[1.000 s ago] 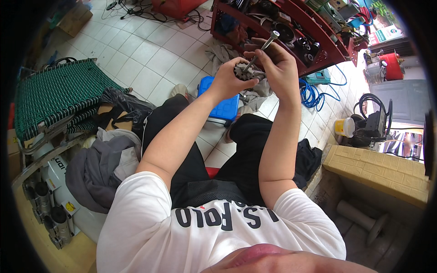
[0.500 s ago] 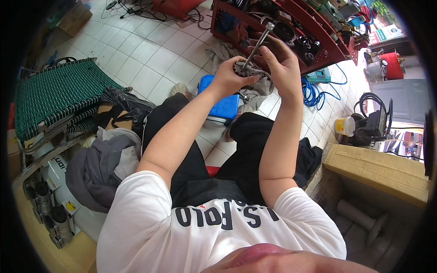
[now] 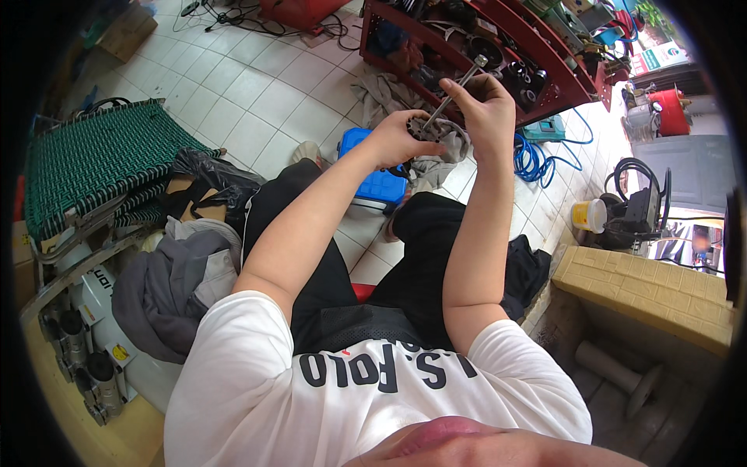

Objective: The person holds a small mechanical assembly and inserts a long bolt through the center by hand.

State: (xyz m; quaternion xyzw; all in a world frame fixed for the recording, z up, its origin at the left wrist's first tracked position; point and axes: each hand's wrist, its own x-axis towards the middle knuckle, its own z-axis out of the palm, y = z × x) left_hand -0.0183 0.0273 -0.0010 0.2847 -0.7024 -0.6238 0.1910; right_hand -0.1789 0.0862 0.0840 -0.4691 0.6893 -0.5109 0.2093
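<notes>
My left hand (image 3: 395,142) is closed round a dark, round metal part with a toothed edge (image 3: 419,128), mostly covered by my fingers and thumb. A long, thin metal rod (image 3: 446,103) slants up from this part, away to the right. It ends in a bright, wider head (image 3: 480,61). Around the upper shaft, just below that head, the thumb and fingers of my right hand (image 3: 490,117) close in a pinch. Both hands are raised in front of me, over a blue toolbox (image 3: 381,187) and a crumpled grey cloth (image 3: 440,167) on the floor.
A red metal cart (image 3: 424,35) full of parts stands ahead, with a coiled blue hose (image 3: 537,161) by its base. On the left are a green woven folding chair (image 3: 101,167) and a grey garment (image 3: 175,288). A yellow ledge (image 3: 646,292) lies right.
The fingers of my right hand, spread before, have curled in on the rod. The rod's head has swung right and slightly down. My left hand and the toothed part have shifted slightly right.
</notes>
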